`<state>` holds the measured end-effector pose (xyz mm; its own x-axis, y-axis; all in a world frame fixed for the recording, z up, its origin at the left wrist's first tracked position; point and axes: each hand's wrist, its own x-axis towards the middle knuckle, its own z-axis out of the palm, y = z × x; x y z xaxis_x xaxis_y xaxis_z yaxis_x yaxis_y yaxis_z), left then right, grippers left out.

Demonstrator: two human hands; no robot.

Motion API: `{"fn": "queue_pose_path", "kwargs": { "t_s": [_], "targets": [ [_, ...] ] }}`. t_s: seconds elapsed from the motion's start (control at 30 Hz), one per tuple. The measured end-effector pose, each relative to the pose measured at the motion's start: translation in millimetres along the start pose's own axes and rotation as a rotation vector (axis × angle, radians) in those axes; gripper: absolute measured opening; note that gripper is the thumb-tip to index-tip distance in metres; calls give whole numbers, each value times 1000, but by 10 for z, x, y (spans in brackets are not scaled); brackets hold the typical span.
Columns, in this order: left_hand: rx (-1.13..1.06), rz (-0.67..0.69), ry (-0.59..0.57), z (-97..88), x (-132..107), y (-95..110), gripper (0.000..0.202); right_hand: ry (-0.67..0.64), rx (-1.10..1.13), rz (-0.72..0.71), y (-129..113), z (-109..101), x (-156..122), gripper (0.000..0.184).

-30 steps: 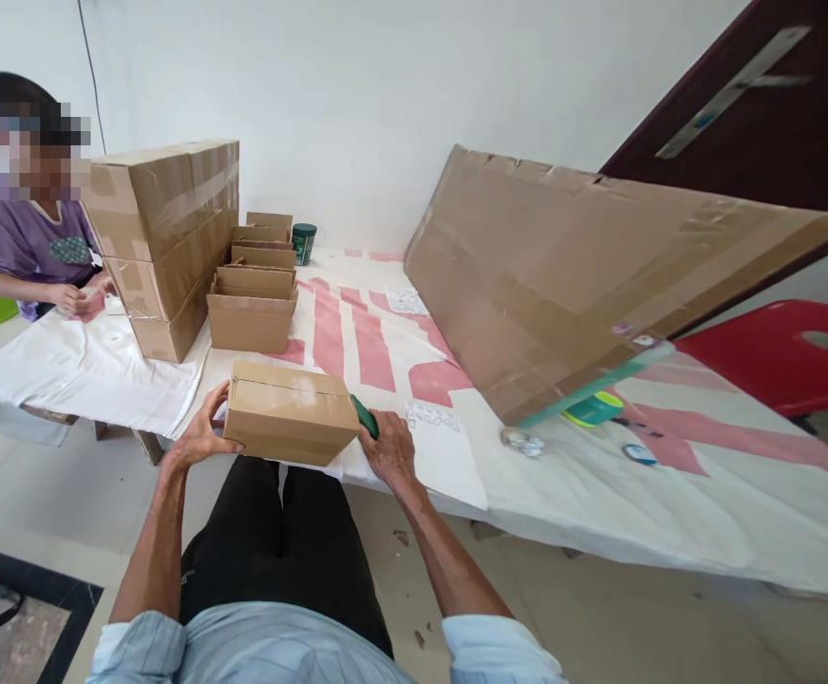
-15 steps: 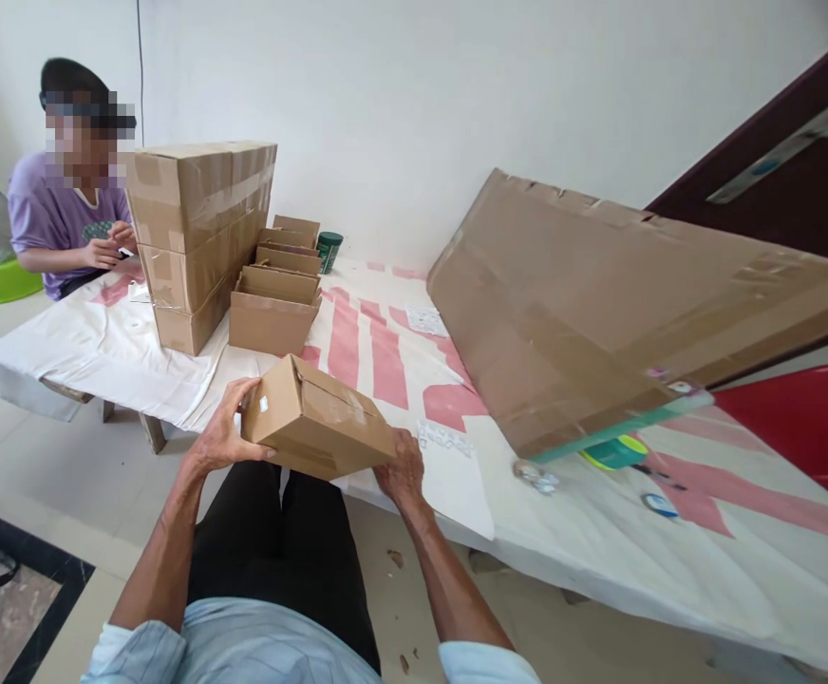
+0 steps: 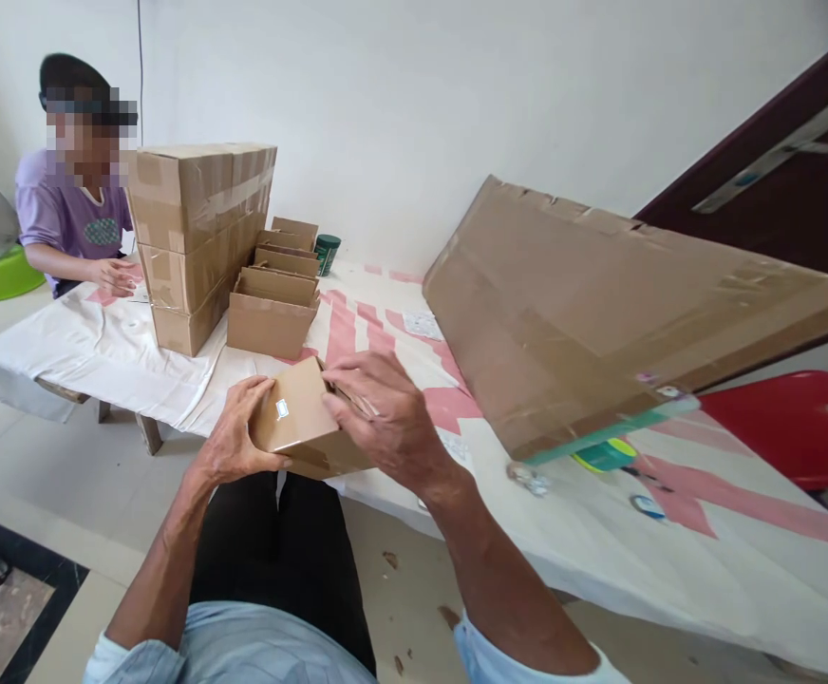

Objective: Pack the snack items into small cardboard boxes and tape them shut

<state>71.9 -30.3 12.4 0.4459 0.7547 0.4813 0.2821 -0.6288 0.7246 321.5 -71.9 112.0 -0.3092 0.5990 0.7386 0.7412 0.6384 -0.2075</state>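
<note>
A small brown cardboard box [image 3: 296,413] with a white label on its side is held above my lap, at the table's front edge. My left hand [image 3: 241,432] grips its left end, thumb underneath and fingers over the upper edge. Over the top lies my right hand [image 3: 396,418], its bent fingers closed on the flap edge near the label end. That hand hides much of the box's top and right end. Just beyond, a row of open cardboard boxes [image 3: 272,323] stands on the table.
Taped cartons [image 3: 204,204] are stacked at the left, near a person in purple [image 3: 72,218]. A large cardboard sheet [image 3: 599,313] leans at the right. By it lie a tape roll [image 3: 648,506] and a green-yellow container [image 3: 605,455] on the cloth-covered table [image 3: 563,541]. A red chair [image 3: 777,418] stands behind.
My right hand has moved from the box's lower right corner up onto its top flap. The box has turned, showing more of its labelled side. The other person's hand has lowered to the table.
</note>
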Motion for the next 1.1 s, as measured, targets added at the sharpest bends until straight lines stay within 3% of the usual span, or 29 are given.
{"fn": "queue_pose_path", "kwargs": {
  "t_s": [0.13,0.23,0.63,0.83,1.1],
  "targets": [
    [21,16,10,81,9,112,117,-292,-62,-129,-202,11,141,10],
    [37,22,16,120,5,176,115,-385,-123,-134,-177,32,121,7],
    [47,52,32,161,3,259,109,-532,-259,-135,-44,61,282,9],
    [47,35,26,162,0,276,109,-534,-278,-154,-28,83,327,17],
    [49,48,36,171,5,289,110,-536,-340,-190,-62,94,322,13]
  ]
}}
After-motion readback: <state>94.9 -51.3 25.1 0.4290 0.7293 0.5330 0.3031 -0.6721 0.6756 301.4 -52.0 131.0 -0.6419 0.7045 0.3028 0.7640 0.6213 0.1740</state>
